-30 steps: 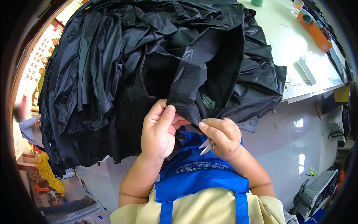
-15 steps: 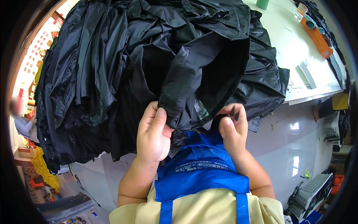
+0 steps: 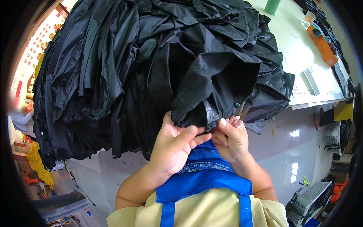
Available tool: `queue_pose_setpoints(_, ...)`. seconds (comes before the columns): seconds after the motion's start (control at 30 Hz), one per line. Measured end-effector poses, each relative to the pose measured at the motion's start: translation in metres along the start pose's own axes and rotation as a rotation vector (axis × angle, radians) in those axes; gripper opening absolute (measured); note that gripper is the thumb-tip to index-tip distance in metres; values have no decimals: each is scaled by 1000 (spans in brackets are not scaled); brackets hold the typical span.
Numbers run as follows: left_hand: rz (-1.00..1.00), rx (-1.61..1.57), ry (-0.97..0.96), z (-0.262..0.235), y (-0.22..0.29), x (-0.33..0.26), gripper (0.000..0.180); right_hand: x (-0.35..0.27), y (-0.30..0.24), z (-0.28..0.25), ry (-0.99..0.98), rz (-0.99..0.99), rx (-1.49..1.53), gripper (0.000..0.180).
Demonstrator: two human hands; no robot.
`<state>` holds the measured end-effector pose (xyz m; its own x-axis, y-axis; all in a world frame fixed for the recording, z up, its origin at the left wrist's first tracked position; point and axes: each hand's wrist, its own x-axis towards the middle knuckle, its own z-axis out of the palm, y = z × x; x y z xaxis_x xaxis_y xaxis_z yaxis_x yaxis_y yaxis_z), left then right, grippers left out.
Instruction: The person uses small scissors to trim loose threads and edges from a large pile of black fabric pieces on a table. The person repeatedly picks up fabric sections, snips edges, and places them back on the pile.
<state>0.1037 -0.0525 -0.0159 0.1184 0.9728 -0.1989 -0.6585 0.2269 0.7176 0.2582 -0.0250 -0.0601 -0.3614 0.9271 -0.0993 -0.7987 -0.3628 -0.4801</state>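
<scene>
A big heap of shiny black fabric garments (image 3: 151, 64) covers the white table (image 3: 298, 56) and hangs over its near edge. My left hand (image 3: 174, 145) pinches the lower hem of the front garment, fingers pointing right. My right hand (image 3: 230, 138) grips the same hem right beside it, fingertips up against the cloth; a thin metal tool tip shows just above these fingers. Both hands are over my blue apron (image 3: 204, 178).
An orange box (image 3: 321, 39) and a green cup (image 3: 272, 5) stand on the far right of the table, with a grey flat piece (image 3: 312, 81) near its edge. White crates (image 3: 310, 196) sit on the floor at right. A person sits at far left (image 3: 19, 113).
My right hand rose from holding a small metal tool below the hem to gripping the hem beside the left hand. The black fabric slid nearer and lower.
</scene>
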Motion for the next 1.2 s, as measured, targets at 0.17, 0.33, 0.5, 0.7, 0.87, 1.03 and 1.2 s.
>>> queue_pose_setpoints(0.17,246,47,88,-2,-2,1,38,-4,-5,-1,111,-56,-213,18)
queue_pose_setpoints(0.33,376,157,6,-10,-5,1,34,-11,-11,7,150,-683,-1001,30)
queue_pose_setpoints(0.5,392,97,43,-4,-1,-1,37,0,-33,48,-167,-839,-1548,31)
queue_pose_setpoints(0.7,415,195,25,-16,-4,0,43,7,-31,43,-232,-637,-1383,13)
queue_pose_setpoints(0.87,381,139,7,-15,-3,-1,43,9,-30,38,-117,-422,-1111,13)
queue_pose_setpoints(1.03,382,157,-19,-22,-4,-2,41,-5,-58,26,-168,-483,-1350,22)
queue_pose_setpoints(1.2,413,161,-51,-23,-6,-3,40,-4,-60,26,-208,-499,-1514,28)
